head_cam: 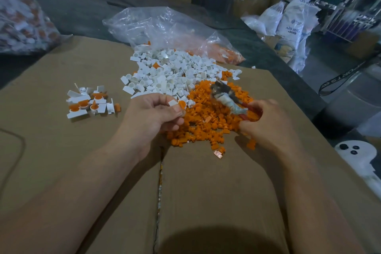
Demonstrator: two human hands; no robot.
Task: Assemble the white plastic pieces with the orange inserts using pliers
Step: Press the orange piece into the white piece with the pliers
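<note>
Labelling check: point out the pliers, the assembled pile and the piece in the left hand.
pliers (228, 100), head view, wrapped middle section.
assembled pile (90, 104), head view, centre of heap.
held piece (173, 102), head view, white tab.

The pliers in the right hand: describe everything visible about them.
The pliers are motion-blurred. The dark metal head points up and left, away from the person; the middle is wrapped in whitish-grey material, perhaps tape; the red handles lie in the right hand, fingers curled round them. They tilt over the pile of orange inserts; contact with it, and whether the jaws are open, cannot be told.
</note>
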